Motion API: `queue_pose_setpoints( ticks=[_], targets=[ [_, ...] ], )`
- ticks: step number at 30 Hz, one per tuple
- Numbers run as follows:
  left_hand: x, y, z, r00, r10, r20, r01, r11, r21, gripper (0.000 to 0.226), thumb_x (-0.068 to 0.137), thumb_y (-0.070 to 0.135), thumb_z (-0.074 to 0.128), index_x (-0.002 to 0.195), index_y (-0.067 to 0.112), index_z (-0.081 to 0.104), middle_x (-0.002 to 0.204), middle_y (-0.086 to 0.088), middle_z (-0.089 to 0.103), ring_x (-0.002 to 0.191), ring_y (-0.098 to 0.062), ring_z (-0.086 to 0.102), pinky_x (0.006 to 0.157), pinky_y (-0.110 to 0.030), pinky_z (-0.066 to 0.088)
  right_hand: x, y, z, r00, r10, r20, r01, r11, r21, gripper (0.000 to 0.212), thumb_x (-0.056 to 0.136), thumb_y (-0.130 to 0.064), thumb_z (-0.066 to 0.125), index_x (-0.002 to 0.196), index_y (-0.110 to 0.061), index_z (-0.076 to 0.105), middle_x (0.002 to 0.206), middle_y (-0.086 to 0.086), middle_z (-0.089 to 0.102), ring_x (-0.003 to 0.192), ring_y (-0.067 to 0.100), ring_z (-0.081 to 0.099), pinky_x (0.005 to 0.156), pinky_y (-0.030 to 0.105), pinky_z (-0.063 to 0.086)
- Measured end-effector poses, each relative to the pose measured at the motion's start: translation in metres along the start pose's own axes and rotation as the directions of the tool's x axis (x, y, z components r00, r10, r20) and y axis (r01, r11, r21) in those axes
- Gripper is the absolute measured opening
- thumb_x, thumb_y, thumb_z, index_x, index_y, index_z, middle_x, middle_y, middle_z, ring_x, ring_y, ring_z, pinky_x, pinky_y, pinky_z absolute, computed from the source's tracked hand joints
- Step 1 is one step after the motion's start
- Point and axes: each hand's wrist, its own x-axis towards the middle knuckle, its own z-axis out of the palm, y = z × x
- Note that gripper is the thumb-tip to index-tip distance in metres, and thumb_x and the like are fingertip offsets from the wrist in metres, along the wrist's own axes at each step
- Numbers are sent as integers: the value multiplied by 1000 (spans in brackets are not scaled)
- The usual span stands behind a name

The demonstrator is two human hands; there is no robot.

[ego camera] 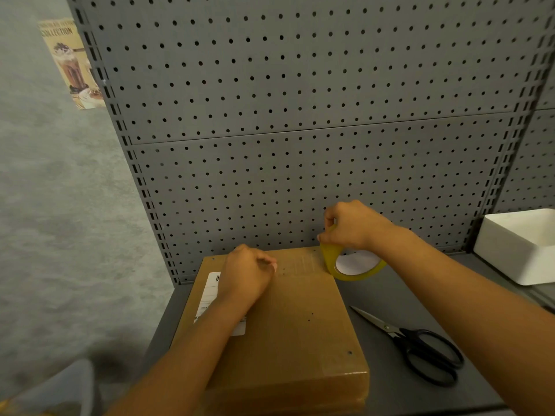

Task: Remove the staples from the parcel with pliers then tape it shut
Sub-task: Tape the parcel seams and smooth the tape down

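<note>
A flat brown cardboard parcel [288, 325] with a white label lies on the grey shelf [399, 370]. My left hand [247, 273] rests on the parcel's far part with curled fingers pressing down near the far edge. My right hand [354, 225] grips a yellowish roll of tape [354, 270] at the parcel's far right corner, tilted, with its edge touching the cardboard. A strip of clear tape seems to lie across the far edge between the two hands. Small dark holes dot the parcel's top. No pliers are in view.
Black-handled scissors [420, 346] lie on the shelf right of the parcel, blades pointing far left. A white bin [516, 244] stands at the far right. A grey pegboard wall [300, 115] rises right behind the parcel. The floor drops away on the left.
</note>
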Motion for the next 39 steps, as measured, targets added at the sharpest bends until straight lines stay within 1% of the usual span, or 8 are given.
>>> queue_pose_setpoints(
  ticks=[3,7,12,18,25,28,31,39],
  targets=[
    [-3,-5,-3,999,53,7,-54,996,71,18,87,28,65,102,23,74,102,5,65,90,-9,56,82,-20,44,-1,0,0,1000,-5,-3,5,1000,10,21,81,-31,66,79,-11,60,69,5,54,64,21,49,55,28,39],
    [-7,-7,-8,994,69,89,-83,982,168,27,89,38,60,114,31,68,102,2,51,106,-20,50,89,-27,43,-2,1,0,1000,-11,-9,11,1000,8,22,81,-31,67,77,-11,59,67,4,53,63,21,49,54,28,39],
    [-11,-1,-21,974,104,204,-170,924,342,42,90,46,52,131,37,50,114,4,44,113,-14,40,87,-22,32,-2,5,2,1000,-2,3,2,1000,3,26,81,-32,67,66,-16,51,61,2,50,61,21,48,52,27,38],
    [-7,3,-16,892,276,358,-378,890,256,45,99,34,40,144,32,35,150,15,31,139,-8,20,113,-30,14,-1,5,2,1000,-6,18,6,1000,3,28,82,-33,67,66,-17,50,62,2,50,62,20,49,54,28,40],
    [-14,-12,-10,821,201,534,-431,832,349,52,101,47,14,150,37,2,157,18,-2,144,-4,-11,119,-37,-6,2,2,2,1000,0,12,0,1000,-15,30,80,-33,68,63,-18,48,60,2,50,60,21,49,53,27,40],
    [-18,-7,-12,813,298,500,-508,782,361,52,102,44,15,151,31,5,158,15,0,143,-3,-15,117,-34,-13,2,2,3,1000,7,26,-6,1000,-30,27,80,-32,68,66,-16,50,61,3,50,60,21,48,53,27,39],
    [-21,-9,-11,810,328,486,-517,790,329,50,102,43,14,151,33,8,158,17,3,143,-1,-14,117,-31,-12,0,4,3,1000,8,25,-7,1000,-27,25,81,-32,67,69,-15,53,63,3,51,62,21,49,53,26,38],
    [-23,-7,-8,816,392,425,-532,795,290,59,94,48,12,148,27,26,155,11,24,143,1,11,111,-14,-2,-1,4,2,1000,12,27,-12,1000,-12,25,82,-34,67,71,-15,56,65,2,53,64,20,51,53,26,39]
  ],
)
